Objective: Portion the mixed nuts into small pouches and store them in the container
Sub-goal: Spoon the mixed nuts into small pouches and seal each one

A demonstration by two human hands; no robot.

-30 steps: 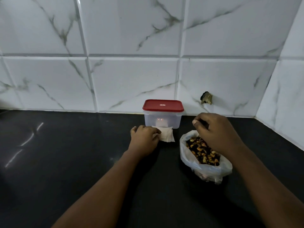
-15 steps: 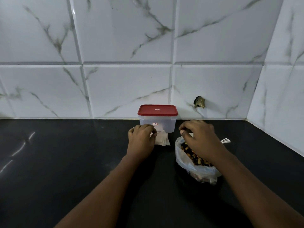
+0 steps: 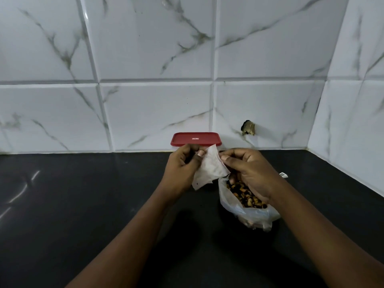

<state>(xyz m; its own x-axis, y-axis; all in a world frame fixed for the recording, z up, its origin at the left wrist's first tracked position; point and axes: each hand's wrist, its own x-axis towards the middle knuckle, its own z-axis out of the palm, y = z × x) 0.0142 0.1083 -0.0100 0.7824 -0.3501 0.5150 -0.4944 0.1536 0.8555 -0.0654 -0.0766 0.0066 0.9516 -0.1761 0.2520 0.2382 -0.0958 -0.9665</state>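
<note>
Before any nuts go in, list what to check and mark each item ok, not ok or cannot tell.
1. Pouch gripped: ok. The left hand and right hand pinch its opposite edges.
2. Pouch mouth open: cannot tell. It looks flat from here.
3. Nut bag open: ok. The nuts show at its mouth.
4. One of the hands free to scoop: not ok. Both are on the pouch.
5. Container lid off: not ok. It is on.
</note>
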